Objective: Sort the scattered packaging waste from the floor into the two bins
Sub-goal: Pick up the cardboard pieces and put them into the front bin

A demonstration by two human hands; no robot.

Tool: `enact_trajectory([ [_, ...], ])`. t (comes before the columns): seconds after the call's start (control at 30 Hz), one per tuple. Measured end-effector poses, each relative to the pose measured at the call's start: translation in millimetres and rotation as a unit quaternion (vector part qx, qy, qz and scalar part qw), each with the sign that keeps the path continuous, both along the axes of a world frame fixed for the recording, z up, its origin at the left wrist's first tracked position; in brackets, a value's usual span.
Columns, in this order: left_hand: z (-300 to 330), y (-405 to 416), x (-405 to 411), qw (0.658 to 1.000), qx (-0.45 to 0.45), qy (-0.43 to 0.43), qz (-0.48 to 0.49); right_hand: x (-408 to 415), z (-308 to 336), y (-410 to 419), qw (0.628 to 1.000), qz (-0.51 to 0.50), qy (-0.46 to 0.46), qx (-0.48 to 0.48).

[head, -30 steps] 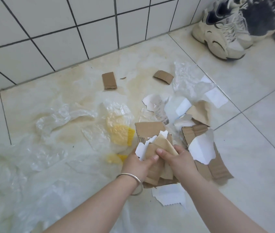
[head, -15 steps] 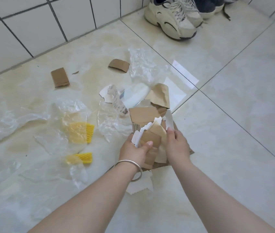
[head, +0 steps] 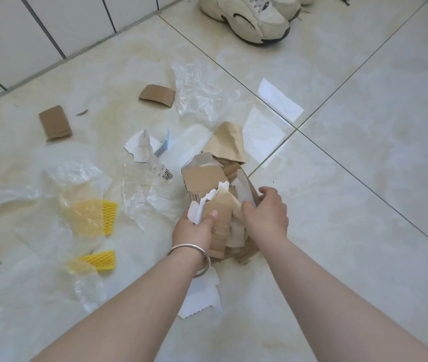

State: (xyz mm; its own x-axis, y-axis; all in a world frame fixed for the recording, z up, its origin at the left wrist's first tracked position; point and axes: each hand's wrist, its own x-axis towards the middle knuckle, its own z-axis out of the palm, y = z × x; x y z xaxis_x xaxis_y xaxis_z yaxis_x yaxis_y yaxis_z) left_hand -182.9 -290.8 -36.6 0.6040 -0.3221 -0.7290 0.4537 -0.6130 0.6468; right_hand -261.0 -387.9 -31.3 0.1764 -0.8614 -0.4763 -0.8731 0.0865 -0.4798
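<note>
- clear plastic wrapper on the floor has a QR code printed on it, plus a strip of tiny print next to it, way too small to read
- the blue-and-white slip has some marks, can't make them out
- sneaker has a dark curved side mark, no readable brand name

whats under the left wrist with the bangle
A white paper scrap with a jagged edge lies on the floor tile below the left hand and its bangle. The forearm covers its upper part, so its full shape is hidden.
</note>
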Motion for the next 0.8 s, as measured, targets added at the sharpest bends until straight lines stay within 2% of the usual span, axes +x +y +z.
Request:
enact_trajectory([
  [0.13,-0.8,-3.1,2.3,1.0,0.009,0.0,0.001,0.3,-2.7,-5.3,0.997,-0.006,-0.001,0.078],
  [0.3,3.8,7.2,6.2,1.0,0.009,-0.002,-0.017,-3.7,3.1,6.6,0.996,0.0,-0.007,0.091],
  [0.5,31.9,39.3,18.8,1.0,-0.012,-0.004,-0.022,2.3,34.7,39.6,0.988,-0.049,-0.104,0.104],
  [0.8,105.7,124.4,71.7,0.997,-0.048,-0.038,0.052,67.7,111.1,113.2,0.968,0.014,-0.23,0.101],
])
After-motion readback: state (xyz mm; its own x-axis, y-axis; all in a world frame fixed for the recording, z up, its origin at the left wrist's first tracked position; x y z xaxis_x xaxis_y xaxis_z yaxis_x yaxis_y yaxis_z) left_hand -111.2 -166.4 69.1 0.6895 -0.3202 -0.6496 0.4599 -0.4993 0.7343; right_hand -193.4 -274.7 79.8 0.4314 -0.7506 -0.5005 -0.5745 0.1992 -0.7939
